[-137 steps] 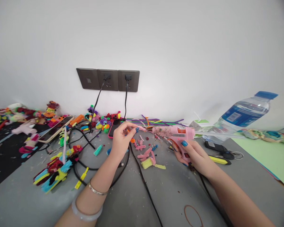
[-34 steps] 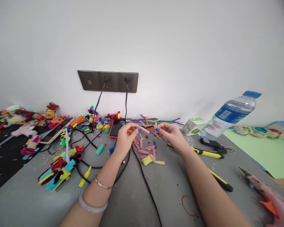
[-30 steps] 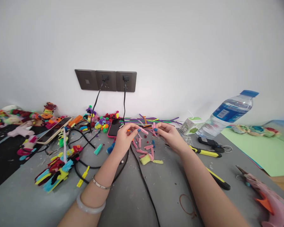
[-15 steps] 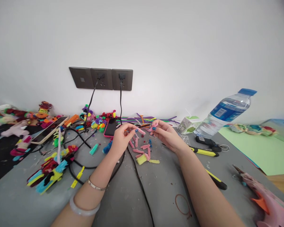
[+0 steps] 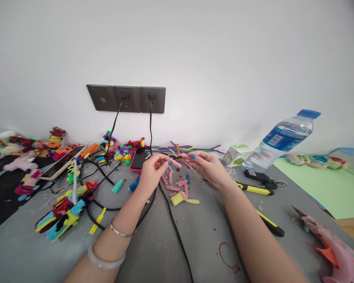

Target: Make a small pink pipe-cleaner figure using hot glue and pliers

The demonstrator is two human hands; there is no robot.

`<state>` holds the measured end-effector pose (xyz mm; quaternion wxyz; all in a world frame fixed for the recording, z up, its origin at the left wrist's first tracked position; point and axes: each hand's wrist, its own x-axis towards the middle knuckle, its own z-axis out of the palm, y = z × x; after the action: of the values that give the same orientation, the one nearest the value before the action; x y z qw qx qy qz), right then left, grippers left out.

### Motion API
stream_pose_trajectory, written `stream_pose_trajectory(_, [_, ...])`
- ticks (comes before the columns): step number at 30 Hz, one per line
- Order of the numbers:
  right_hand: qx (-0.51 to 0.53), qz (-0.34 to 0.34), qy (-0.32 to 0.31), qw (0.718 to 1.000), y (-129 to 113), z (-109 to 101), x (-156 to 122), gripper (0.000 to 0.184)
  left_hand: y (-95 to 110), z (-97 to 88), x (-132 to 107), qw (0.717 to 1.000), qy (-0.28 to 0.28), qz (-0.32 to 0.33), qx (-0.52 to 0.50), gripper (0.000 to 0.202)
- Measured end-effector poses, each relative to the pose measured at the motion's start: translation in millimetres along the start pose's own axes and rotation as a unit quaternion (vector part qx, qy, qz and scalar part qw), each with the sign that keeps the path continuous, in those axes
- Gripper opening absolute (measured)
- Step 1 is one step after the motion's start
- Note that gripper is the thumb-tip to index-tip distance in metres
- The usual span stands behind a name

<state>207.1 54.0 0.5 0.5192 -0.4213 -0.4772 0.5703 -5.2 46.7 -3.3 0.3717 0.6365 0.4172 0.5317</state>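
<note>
My left hand [image 5: 152, 175] is closed in a pinch on a short pink pipe cleaner piece [image 5: 176, 163], which sticks out to the right of the fingertips. Close beside it, my right hand [image 5: 210, 169] pinches a small pink pipe cleaner piece [image 5: 184, 155] between thumb and forefinger; the fingers partly hide it. The two pieces are near each other, and I cannot tell whether they touch. Below the hands lie several loose pink pipe cleaner pieces [image 5: 181, 183] and a pale yellow fuzzy piece [image 5: 177, 199].
Black cables [image 5: 174, 224] cross the grey table. Finished pipe cleaner figures [image 5: 61, 220] and a phone [image 5: 63, 162] lie left. Long pipe cleaners [image 5: 200, 149] lie along the wall. Right are a drink carton [image 5: 237, 154], water bottle [image 5: 280, 139], yellow-black cutter [image 5: 256, 189] and pink glue gun [image 5: 342, 255].
My right hand has shifted slightly left and turned, and its pink piece now shows less, close to the left fingertips. My left hand stays almost still.
</note>
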Motion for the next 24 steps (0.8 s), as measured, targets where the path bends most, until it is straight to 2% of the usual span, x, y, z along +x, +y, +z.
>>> stream_pose_trajectory(10, [-0.054,0.008,0.018,0.998,2.8,0.0,1.6,0.039,-0.4,0.5,-1.3,1.0,-0.015,-0.009,-0.001,0.01])
stream_pose_trajectory(15, [-0.133,-0.011,0.023,0.991,4.5,-4.5,1.0,0.035,-0.2,0.3,-1.4,1.0,-0.018,-0.009,-0.004,0.01])
stream_pose_trajectory(20, [-0.241,-0.047,0.0,0.969,7.3,-2.8,1.3,0.028,1.1,-0.1,-0.5,1.0,-0.017,-0.009,-0.009,0.01])
stream_pose_trajectory(24, [-0.342,-0.078,-0.016,0.937,8.7,3.1,0.8,0.014,1.3,0.5,-0.2,1.0,-0.016,-0.009,-0.012,0.009])
